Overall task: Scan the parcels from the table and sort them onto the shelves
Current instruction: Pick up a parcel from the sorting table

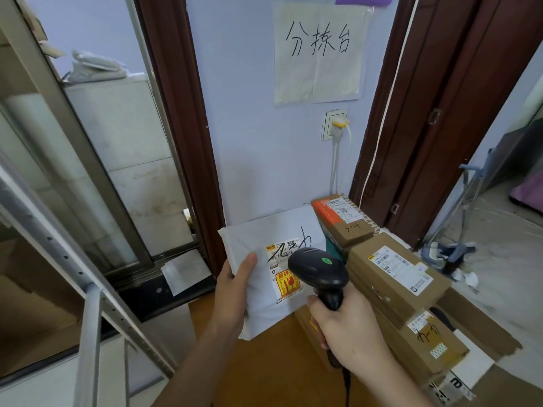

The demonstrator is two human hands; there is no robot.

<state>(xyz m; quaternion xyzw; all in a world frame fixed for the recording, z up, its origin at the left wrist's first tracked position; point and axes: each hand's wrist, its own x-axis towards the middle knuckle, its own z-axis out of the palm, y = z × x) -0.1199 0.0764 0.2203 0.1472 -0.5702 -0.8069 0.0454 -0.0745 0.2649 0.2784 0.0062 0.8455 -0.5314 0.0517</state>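
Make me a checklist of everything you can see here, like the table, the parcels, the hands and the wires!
Surface: wooden table, bare at the near left.
Job's things: white parcel with a label, held up in front of the scanner; brown boxes stacked on the right, one marked 3-4.
Clutter: nothing seen on the table; scraps on the floor at far right.
Grippers: left hand grips the white parcel's edge; right hand grips the scanner's handle.
Cables: scanner cord hangs below the right hand; plug and wire at the wall socket.
Surroundings: paper sign on the wall, metal shelf frame at left, dark doorframes.
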